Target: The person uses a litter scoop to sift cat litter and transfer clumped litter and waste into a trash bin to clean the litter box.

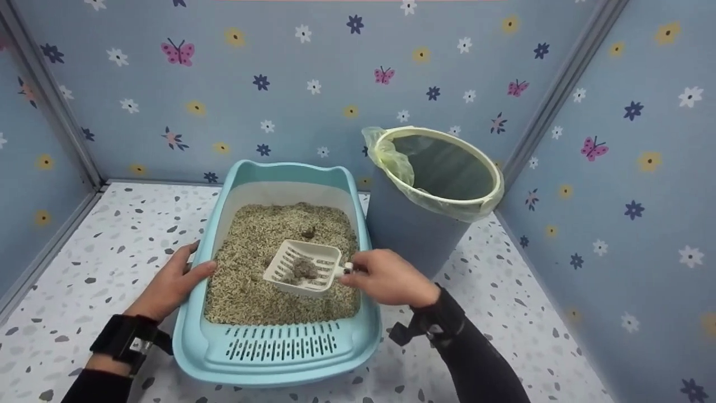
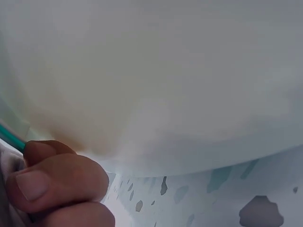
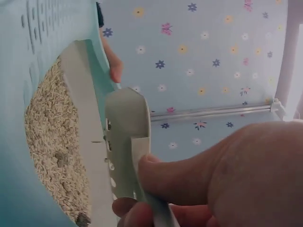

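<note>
A light blue litter box (image 1: pixel 277 366) holds tan granular litter (image 1: pixel 246 291). My right hand (image 1: pixel 394 277) grips the short handle of a white slotted litter scoop (image 1: pixel 330 254) over the litter. In the scoop lies a greyish clump (image 1: pixel 304 268). The right wrist view shows the thumb (image 3: pixel 175 175) pressed along the scoop's handle. My left hand (image 1: pixel 173 282) holds the box's left rim, thumb over the top and fingers outside; curled fingers (image 2: pixel 61 179) show beneath the rim in the left wrist view. A small dark lump (image 1: pixel 308 232) sits on the litter beyond the scoop.
A grey-blue bin (image 1: pixel 417 235) with a pale rim and a thin yellowish bag (image 1: pixel 394 159) stands right beside the box. Flower-patterned panels (image 1: pixel 302 112) enclose the back and both sides. The surface (image 1: pixel 84 291) is white with grey speckles.
</note>
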`<state>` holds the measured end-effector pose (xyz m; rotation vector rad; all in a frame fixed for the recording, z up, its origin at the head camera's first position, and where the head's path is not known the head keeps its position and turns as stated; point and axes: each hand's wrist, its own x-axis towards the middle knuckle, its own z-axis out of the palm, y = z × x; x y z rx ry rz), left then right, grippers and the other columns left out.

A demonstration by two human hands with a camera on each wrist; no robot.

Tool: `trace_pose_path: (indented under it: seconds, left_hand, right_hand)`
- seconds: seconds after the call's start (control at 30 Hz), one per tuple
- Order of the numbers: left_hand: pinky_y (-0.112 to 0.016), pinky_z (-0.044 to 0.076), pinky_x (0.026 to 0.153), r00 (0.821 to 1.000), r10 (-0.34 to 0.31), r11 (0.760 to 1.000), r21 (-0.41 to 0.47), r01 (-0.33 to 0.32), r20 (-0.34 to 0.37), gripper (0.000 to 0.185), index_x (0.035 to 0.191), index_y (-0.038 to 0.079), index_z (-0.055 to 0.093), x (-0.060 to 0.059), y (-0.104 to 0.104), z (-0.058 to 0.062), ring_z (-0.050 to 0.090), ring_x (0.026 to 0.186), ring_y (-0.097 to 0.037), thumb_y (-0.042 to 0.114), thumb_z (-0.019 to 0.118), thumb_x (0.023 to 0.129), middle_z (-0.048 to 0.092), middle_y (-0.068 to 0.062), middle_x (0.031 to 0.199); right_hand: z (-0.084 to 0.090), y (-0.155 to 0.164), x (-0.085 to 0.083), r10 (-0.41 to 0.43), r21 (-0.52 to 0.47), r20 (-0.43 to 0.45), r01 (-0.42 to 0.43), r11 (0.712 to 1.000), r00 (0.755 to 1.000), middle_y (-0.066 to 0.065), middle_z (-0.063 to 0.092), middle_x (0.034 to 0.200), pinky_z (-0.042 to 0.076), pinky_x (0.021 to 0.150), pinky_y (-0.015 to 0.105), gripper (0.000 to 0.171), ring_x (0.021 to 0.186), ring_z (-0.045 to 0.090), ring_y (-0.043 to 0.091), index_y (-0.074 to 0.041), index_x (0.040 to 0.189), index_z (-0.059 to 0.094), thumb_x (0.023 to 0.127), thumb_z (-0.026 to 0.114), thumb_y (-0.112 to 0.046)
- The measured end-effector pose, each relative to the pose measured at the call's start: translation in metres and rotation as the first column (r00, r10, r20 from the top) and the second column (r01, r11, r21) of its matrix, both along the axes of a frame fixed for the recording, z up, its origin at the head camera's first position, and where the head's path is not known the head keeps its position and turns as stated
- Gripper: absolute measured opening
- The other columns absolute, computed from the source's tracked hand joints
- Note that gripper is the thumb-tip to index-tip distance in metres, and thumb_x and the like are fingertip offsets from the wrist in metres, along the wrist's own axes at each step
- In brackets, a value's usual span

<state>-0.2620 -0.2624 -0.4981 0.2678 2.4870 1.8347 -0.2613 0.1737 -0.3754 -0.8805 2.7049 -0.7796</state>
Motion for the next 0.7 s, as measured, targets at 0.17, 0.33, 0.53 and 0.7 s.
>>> trace_pose_path:
  seconds: [0.17,0.33,0.53,0.7]
  left_hand:
    - [-0.040,0.068,0.083,1.000,-0.002,1.000,0.011,0.002,0.002,0.082,0.175,-0.003,0.013,-0.002,0.001,-0.003,0.075,0.110,-0.039,0.031,0.058,0.116,0.058,-0.043,0.142]
    - [-0.041,0.068,0.082,1.000,-0.001,1.000,0.019,0.001,0.005,0.081,0.175,-0.002,0.014,-0.001,0.002,-0.002,0.076,0.105,-0.037,0.031,0.059,0.116,0.061,-0.042,0.139]
    - [-0.040,0.068,0.084,1.000,-0.007,1.000,0.027,0.007,0.004,0.082,0.175,-0.003,0.013,-0.002,0.001,-0.001,0.075,0.112,-0.040,0.033,0.057,0.117,0.057,-0.044,0.143]
    - [-0.038,0.066,0.088,1.000,-0.013,1.000,-0.003,0.013,-0.011,0.081,0.176,-0.002,0.012,-0.001,-0.001,-0.002,0.068,0.124,-0.049,0.033,0.055,0.117,0.048,-0.045,0.154]
  right_hand:
    - [0.005,0.009,0.003,-0.030,0.041,0.015,0.029,0.999,0.999,-0.010,0.056,0.072,0.051,0.064,0.036,0.026,0.065,0.054,0.011,-0.019,0.088,0.070,0.108,0.075,-0.034]
    - [0.008,0.007,0.001,-0.021,0.045,-0.007,0.021,0.999,1.000,-0.010,0.057,0.073,0.052,0.065,0.037,0.026,0.067,0.055,0.012,-0.018,0.089,0.070,0.109,0.074,-0.034]
    - [0.024,0.009,0.000,-0.023,0.026,-0.037,0.024,0.999,0.999,-0.012,0.052,0.067,0.045,0.059,0.032,0.026,0.060,0.050,0.008,-0.018,0.086,0.074,0.108,0.076,-0.032]
    - [0.035,0.011,-0.002,-0.014,0.010,-0.068,0.015,1.000,0.998,-0.012,0.048,0.064,0.039,0.055,0.029,0.033,0.056,0.046,0.006,-0.017,0.078,0.071,0.106,0.077,-0.032]
